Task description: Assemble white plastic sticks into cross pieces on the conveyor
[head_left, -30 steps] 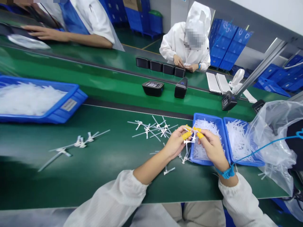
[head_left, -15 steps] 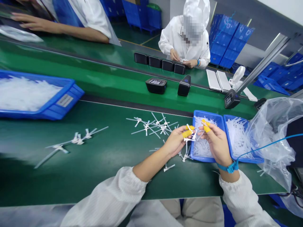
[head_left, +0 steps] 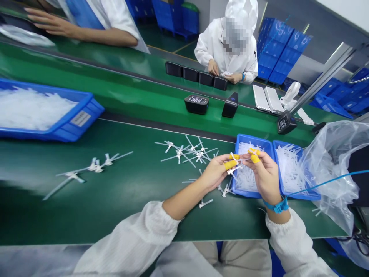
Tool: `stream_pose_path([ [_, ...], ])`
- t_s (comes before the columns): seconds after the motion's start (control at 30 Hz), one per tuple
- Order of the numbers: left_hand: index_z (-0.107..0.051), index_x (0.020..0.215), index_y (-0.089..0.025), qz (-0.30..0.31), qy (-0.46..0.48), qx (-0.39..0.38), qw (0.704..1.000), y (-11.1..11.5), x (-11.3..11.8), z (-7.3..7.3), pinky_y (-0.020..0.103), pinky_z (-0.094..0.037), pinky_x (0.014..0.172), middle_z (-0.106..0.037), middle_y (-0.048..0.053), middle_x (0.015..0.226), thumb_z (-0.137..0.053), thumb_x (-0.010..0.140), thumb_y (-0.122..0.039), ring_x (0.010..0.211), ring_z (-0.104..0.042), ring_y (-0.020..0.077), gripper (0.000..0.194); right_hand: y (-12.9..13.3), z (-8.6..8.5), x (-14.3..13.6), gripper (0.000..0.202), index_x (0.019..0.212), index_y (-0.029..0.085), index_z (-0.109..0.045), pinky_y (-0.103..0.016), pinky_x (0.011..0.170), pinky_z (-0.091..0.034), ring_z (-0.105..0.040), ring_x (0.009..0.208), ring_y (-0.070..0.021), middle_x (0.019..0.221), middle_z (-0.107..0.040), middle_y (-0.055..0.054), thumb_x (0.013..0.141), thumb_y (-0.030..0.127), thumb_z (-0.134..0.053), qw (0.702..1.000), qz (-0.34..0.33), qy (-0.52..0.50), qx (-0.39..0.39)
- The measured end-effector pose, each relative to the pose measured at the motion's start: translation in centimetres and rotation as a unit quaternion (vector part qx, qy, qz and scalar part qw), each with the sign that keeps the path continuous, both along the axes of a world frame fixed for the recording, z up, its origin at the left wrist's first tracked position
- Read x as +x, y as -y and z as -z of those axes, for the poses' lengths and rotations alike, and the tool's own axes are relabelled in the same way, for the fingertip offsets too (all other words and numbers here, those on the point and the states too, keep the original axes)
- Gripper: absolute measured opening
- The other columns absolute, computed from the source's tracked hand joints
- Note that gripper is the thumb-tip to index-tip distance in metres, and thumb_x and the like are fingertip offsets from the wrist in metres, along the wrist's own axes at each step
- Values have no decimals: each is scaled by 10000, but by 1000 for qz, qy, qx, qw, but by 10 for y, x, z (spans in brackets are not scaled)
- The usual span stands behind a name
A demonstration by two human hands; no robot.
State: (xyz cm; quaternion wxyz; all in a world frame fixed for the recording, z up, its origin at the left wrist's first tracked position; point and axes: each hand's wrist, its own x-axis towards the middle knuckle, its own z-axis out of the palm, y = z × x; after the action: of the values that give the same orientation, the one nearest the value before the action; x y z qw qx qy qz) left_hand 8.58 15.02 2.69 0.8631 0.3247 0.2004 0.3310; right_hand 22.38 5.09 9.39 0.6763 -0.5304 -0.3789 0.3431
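Note:
My left hand (head_left: 218, 170), with yellow covers on its fingertips, pinches small white connector pieces (head_left: 232, 170) above a blue bin (head_left: 234, 185) of translucent strips. Close beside it, my right hand (head_left: 263, 167) pinches a thin translucent strip (head_left: 245, 158) whose far end meets the pieces at my left fingertips. Whether the strip is seated in a connector is too small to tell. Several connectors joined to strips (head_left: 198, 154) lie on the green table left of the bin. A smaller group of them (head_left: 98, 166) lies further left.
A second bin (head_left: 313, 195) of strips and a clear plastic bag (head_left: 328, 169) are at right. A larger blue bin (head_left: 92, 109) stands far left. Black display devices (head_left: 196, 104) sit on the green belt (head_left: 138, 104). Across it, a person (head_left: 213, 42) handles small white parts.
My fingertips have come closer together, and the strip in my right hand now reaches the pieces in my left. The nearest black devices on the belt have shifted right.

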Motion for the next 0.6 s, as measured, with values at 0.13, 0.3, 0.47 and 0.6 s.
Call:
stream_pose_path([
  [0.13, -875, 971, -158, -1, 1, 14, 1000, 1, -1, 0, 249, -518, 719, -788, 50, 892, -1074, 686, -318, 734, -653, 121, 382, 0, 0, -1, 360, 1126, 260, -830, -488, 964, -720, -823, 1067, -278, 1130, -850, -79, 953, 572, -873, 1000, -12, 0, -14],
  [0.3, -851, 948, -157, -2, 1, 19, 1000, 2, -1, -4, 228, -501, 720, -766, 34, 908, -1060, 720, -322, 773, -654, 121, 351, 1, 4, 4, 347, 1207, 266, -821, -430, 895, -682, -781, 1127, -280, 1228, -822, -86, 1038, 562, -758, 999, 22, 43, -18],
  [0.47, -833, 922, -154, -26, 26, -23, 999, -1, 0, -3, 246, -553, 841, -789, 40, 966, -1063, 711, -297, 876, -703, 145, 344, 0, 5, 12, 344, 914, 240, -810, -340, 738, -547, -639, 778, -197, 885, -721, -33, 1079, 516, -689, 980, 16, 185, -69],
  [0.6, -840, 972, -163, -29, 33, -21, 999, -1, 1, 0, 262, -568, 872, -808, 47, 1022, -1057, 720, -309, 903, -716, 155, 363, -1, 7, 8, 231, 969, 269, -858, -377, 889, -582, -714, 997, -254, 1032, -778, -63, 1038, 461, -751, 968, -32, 245, -54],
])
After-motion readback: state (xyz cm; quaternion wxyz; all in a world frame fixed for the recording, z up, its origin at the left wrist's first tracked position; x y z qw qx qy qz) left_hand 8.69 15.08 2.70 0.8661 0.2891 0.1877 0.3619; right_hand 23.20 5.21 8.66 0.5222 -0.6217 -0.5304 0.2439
